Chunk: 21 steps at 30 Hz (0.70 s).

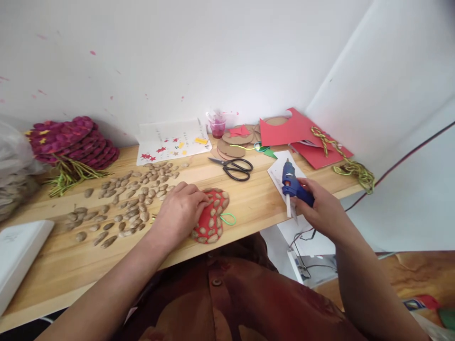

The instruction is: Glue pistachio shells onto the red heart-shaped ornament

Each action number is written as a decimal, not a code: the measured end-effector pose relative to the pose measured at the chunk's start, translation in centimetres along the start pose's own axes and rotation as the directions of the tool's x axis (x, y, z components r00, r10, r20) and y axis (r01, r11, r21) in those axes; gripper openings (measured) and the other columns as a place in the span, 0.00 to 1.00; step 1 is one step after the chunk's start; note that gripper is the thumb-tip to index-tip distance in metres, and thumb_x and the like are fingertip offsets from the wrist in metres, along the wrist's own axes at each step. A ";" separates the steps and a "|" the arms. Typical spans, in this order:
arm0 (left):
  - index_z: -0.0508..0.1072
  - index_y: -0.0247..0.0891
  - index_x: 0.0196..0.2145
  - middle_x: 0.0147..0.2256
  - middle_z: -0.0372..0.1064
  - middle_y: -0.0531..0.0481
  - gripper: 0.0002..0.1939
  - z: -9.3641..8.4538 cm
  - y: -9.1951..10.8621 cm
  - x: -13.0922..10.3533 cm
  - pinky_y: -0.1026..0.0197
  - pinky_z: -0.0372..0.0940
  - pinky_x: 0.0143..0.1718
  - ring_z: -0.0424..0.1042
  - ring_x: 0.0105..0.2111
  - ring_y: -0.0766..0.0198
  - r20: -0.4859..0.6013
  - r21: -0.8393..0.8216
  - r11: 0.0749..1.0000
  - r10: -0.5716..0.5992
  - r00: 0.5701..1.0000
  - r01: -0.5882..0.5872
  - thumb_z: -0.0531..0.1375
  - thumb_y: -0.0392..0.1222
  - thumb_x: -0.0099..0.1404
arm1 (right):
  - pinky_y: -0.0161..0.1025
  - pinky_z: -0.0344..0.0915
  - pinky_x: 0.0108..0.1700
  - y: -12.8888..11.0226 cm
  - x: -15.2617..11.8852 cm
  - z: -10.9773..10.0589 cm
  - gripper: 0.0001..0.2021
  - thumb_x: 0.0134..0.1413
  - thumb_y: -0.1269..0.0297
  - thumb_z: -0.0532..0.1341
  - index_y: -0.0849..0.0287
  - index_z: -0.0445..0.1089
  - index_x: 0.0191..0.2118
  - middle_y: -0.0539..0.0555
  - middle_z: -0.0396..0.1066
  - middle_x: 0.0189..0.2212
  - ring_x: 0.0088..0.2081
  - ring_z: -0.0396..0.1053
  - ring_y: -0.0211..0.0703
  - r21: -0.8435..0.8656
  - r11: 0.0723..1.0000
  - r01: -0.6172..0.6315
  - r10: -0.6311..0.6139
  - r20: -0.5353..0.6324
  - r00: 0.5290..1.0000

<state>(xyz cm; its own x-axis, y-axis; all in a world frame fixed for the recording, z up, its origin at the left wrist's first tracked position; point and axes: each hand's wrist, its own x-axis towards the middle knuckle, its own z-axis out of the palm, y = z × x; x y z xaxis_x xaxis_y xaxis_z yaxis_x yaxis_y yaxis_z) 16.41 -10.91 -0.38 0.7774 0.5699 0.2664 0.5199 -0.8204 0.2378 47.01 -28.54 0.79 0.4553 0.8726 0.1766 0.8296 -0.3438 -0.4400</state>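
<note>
My left hand point(181, 208) is over a red cutout point(205, 219) near the table's front edge, its fingers bent and pressed together at the cutout's left side. What its fingertips pinch, if anything, is hidden. Peanuts in their shells point(212, 222) cover much of the cutout, and a green cord loop point(228, 219) sticks out on its right. Wrapped round the handle of a blue hot glue gun point(290, 180) is my right hand point(322, 208). The nozzle points away from me, a white glue stick point(288, 206) shows at the rear, and white paper point(275, 173) lies beneath.
Loose peanuts point(133, 208) spread across the left side. Black-handled scissors point(237, 168) lie behind the cutout. Farther back are a star-strewn sheet point(167, 135), a pink-stained cup point(217, 127), cardboard discs point(231, 149), red sheets point(280, 132) and cord point(355, 173). Purple stacked pieces point(71, 142) stand left.
</note>
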 end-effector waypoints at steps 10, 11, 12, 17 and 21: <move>0.81 0.39 0.32 0.31 0.78 0.48 0.10 -2.2 -0.2 -0.2 0.59 0.66 0.33 0.71 0.29 0.61 0.181 -0.661 0.607 -0.444 0.878 0.442 0.67 0.49 0.58 | 0.57 0.70 0.45 2.1 1.8 0.5 0.23 0.56 0.57 0.60 0.62 0.71 0.55 0.67 0.78 0.46 0.46 0.76 0.65 -0.067 0.998 0.013 -0.012 0.014 1.000; 0.82 0.38 0.32 0.30 0.78 0.48 0.13 -2.4 -0.3 -0.4 0.60 0.65 0.32 0.70 0.28 0.62 0.244 -0.743 0.479 -0.455 0.856 0.467 0.69 0.50 0.56 | 0.57 0.70 0.45 2.2 1.9 0.5 0.23 0.57 0.57 0.60 0.63 0.71 0.55 0.67 0.78 0.46 0.46 0.76 0.65 -0.076 0.997 0.020 -0.019 0.016 1.000; 0.81 0.37 0.32 0.29 0.77 0.48 0.14 -2.6 -0.3 -0.5 0.61 0.64 0.31 0.69 0.27 0.64 0.299 -0.809 0.347 -0.451 0.841 0.474 0.71 0.51 0.54 | 0.57 0.69 0.45 2.3 2.0 0.6 0.23 0.57 0.56 0.60 0.63 0.70 0.55 0.67 0.78 0.46 0.46 0.76 0.65 -0.087 0.996 0.030 -0.029 0.020 0.999; 0.77 0.34 0.25 0.24 0.70 0.52 0.16 -3.0 -0.2 -1.4 0.67 0.58 0.26 0.61 0.24 0.71 0.475 -0.880 -0.168 -0.353 0.806 0.445 0.76 0.48 0.50 | 0.59 0.68 0.46 3.3 2.2 1.4 0.23 0.60 0.56 0.57 0.62 0.70 0.56 0.67 0.78 0.46 0.46 0.74 0.65 -0.168 0.977 0.134 -0.135 0.004 0.991; 0.76 0.33 0.26 0.25 0.67 0.52 0.15 -3.2 0.0 -1.9 0.69 0.56 0.25 0.61 0.25 0.72 0.526 -0.835 -0.340 -0.262 0.809 0.433 0.76 0.45 0.51 | 0.62 0.66 0.45 3.7 2.2 1.6 0.24 0.61 0.54 0.56 0.63 0.70 0.57 0.68 0.78 0.41 0.43 0.73 0.68 -0.287 0.943 0.167 -0.176 -0.003 0.984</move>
<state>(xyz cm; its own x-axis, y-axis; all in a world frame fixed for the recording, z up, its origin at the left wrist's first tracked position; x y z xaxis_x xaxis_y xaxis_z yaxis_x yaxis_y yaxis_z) 13.81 -11.83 2.09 0.6794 0.6514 -0.3378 -0.1358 0.5640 0.8146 50.57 -27.36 -1.82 0.3035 0.9183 0.2542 0.9515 -0.2777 -0.1326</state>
